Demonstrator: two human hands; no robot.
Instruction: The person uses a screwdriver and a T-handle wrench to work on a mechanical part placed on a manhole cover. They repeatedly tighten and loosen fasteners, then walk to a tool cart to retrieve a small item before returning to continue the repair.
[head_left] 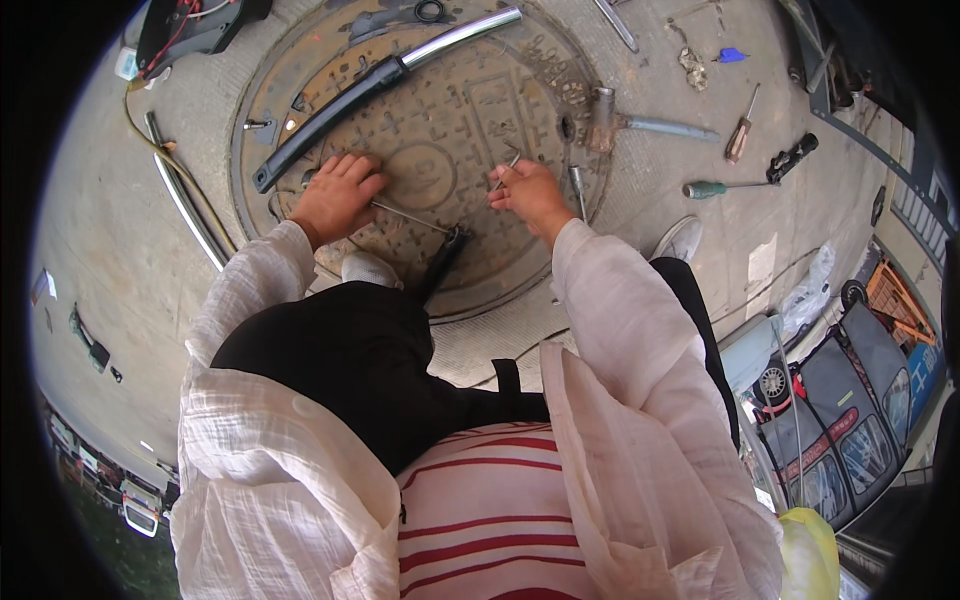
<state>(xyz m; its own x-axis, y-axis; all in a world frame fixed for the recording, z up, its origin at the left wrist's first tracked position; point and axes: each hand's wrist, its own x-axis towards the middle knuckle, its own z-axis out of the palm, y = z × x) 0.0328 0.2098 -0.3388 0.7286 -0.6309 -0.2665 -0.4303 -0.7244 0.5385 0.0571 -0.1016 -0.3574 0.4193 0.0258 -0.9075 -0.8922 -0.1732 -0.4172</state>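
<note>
Place: at the upper middle of the frame, a round rusty manhole cover [440, 150] set in grey concrete pavement [110, 230], outdoors in daylight.
Left hand [335, 197]: fingers spread and pressed flat on the cover, lying on the end of a thin metal rod [410, 218].
Right hand [530, 193]: fingers pinched together on a small metal pin [507, 172] just above the cover.
Rod axis: long axis runs from the left hand down and right to a black handle [440, 262] near the cover's lower rim.
Long bar: a chrome tube with a black grip [385, 78] lies diagonally across the cover, chrome end toward the upper right.
Tools right of the cover: a hammer [640, 122], a wooden-handled screwdriver [742, 128], a green-handled screwdriver [725, 187], well apart from both hands.
Packages and signs: a flat pale paper label [762, 262] on the pavement at right; a clear plastic bag [810, 295] beside it; a small blue scrap [731, 55] at top right.
Left edge: a chrome strip [185, 205] and a yellowish cable [165, 150] curve along the cover.
</note>
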